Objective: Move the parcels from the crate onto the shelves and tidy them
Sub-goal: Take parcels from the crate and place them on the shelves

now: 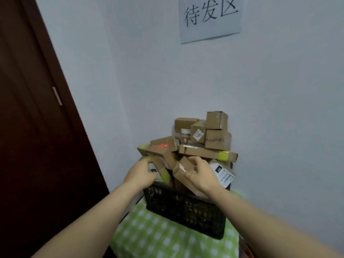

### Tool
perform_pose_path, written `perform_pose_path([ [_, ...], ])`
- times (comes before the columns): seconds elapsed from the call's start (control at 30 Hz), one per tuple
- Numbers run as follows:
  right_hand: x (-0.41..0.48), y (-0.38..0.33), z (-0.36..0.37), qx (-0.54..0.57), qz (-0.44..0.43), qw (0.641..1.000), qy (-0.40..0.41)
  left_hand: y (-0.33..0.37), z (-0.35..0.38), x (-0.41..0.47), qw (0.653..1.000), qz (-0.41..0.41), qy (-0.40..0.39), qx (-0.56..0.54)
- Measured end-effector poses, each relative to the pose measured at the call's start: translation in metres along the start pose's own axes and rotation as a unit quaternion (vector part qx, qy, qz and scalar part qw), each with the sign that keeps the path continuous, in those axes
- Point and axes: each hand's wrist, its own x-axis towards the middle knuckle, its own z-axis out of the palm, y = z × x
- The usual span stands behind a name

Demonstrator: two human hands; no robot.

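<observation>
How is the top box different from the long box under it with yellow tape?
The top box is cube-like; the long box is flat. The top box sits highest; the long box lies lower. Only the long box shows yellow tape. Both are brown cardboard.

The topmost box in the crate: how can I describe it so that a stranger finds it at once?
Below the wall sign stands a black crate heaped with cardboard boxes. At the heap's back right, a small box sits on a wider box. It is the highest, and shows no white label.
</observation>
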Motion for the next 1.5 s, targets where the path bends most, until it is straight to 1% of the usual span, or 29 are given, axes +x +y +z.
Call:
perform_pose_path([
  [0.1, 0.024, 0.030, -0.020, 0.004, 0.037, 0.999, 0.031, 0.025, 0.022, 0.043, 1.000, 0.018, -0.012, -0.010],
  [0.2, 0.058, 0.050, -0.035, 0.007, 0.061, 0.997, 0.054, 0.032, 0.039, 0.090, 1.000, 0.026, -0.011, 0.002],
  [0.3, 0.099, 0.061, -0.037, 0.011, 0.073, 0.995, 0.064, 0.025, 0.050, 0.141, 0.996, 0.058, 0.001, 0.063],
  [0.37, 0.131, 0.061, -0.032, 0.013, 0.073, 0.995, 0.062, 0.014, 0.053, 0.175, 0.988, 0.084, -0.015, 0.125],
  [0.4, 0.146, 0.059, -0.028, 0.010, 0.070, 0.996, 0.057, 0.007, 0.054, 0.190, 0.979, 0.100, -0.033, 0.175],
  [0.47, 0.175, 0.055, -0.017, 0.008, 0.065, 0.997, 0.045, -0.004, 0.056, 0.220, 0.944, 0.144, -0.071, 0.289],
  [0.5, 0.187, 0.053, -0.012, 0.014, 0.062, 0.997, 0.037, -0.009, 0.057, 0.235, 0.928, 0.161, -0.086, 0.324],
  [0.63, 0.219, 0.054, 0.011, 0.023, 0.054, 0.998, -0.005, -0.021, 0.063, 0.280, 0.886, 0.247, -0.118, 0.373],
  [0.7, 0.226, 0.059, 0.018, 0.020, 0.055, 0.998, -0.023, -0.021, 0.061, 0.286, 0.877, 0.263, -0.128, 0.382],
  [0.73, 0.228, 0.061, 0.020, 0.022, 0.056, 0.998, -0.028, -0.020, 0.058, 0.288, 0.877, 0.271, -0.119, 0.379],
  [0.77, 0.232, 0.063, 0.021, 0.028, 0.059, 0.997, -0.033, -0.019, 0.052, 0.289, 0.882, 0.276, -0.103, 0.367],
  [0.83, 0.239, 0.064, 0.020, 0.043, 0.057, 0.997, -0.041, -0.016, 0.033, 0.289, 0.915, 0.264, -0.063, 0.300],
  [0.87, 0.241, 0.064, 0.020, 0.047, 0.050, 0.997, -0.040, -0.014, 0.020, 0.286, 0.939, 0.247, -0.037, 0.238],
  [0.9, 0.242, 0.062, 0.021, 0.053, 0.043, 0.997, -0.041, -0.013, 0.007, 0.282, 0.963, 0.221, -0.001, 0.153],
  [0.93, 0.243, 0.058, 0.021, 0.066, 0.035, 0.996, -0.044, -0.009, -0.007, 0.276, 0.979, 0.191, 0.048, 0.056],
  [0.97, 0.243, 0.054, 0.021, 0.085, 0.030, 0.995, -0.052, -0.005, -0.020, 0.268, 0.981, 0.160, 0.101, -0.038],
  [1.0, 0.243, 0.049, 0.022, 0.110, 0.024, 0.992, -0.061, -0.001, -0.034, 0.259, 0.973, 0.132, 0.146, -0.123],
  [1.07, 0.245, 0.037, 0.024, 0.154, 0.006, 0.985, -0.077, 0.004, -0.057, 0.238, 0.935, 0.086, 0.194, -0.284],
  [1.13, 0.243, 0.022, 0.025, 0.181, -0.025, 0.979, -0.091, 0.002, -0.074, 0.214, 0.892, 0.031, 0.191, -0.408],
  [1.17, 0.241, 0.013, 0.027, 0.198, -0.036, 0.974, -0.104, -0.003, -0.080, 0.201, 0.877, 0.004, 0.183, -0.445],
  [1.27, 0.229, -0.009, 0.037, 0.270, -0.037, 0.947, -0.170, -0.025, -0.091, 0.158, 0.859, -0.045, 0.188, -0.474],
  [1.37, 0.216, -0.026, 0.056, 0.263, -0.050, 0.935, -0.231, -0.043, -0.103, 0.112, 0.848, -0.075, 0.210, -0.481],
  [1.47, 0.199, -0.048, 0.077, 0.323, -0.038, 0.891, -0.317, -0.058, -0.117, 0.072, 0.839, -0.089, 0.225, -0.487],
  [1.5, 0.192, -0.056, 0.085, 0.323, -0.044, 0.881, -0.344, -0.063, -0.122, 0.061, 0.836, -0.093, 0.234, -0.487],
])
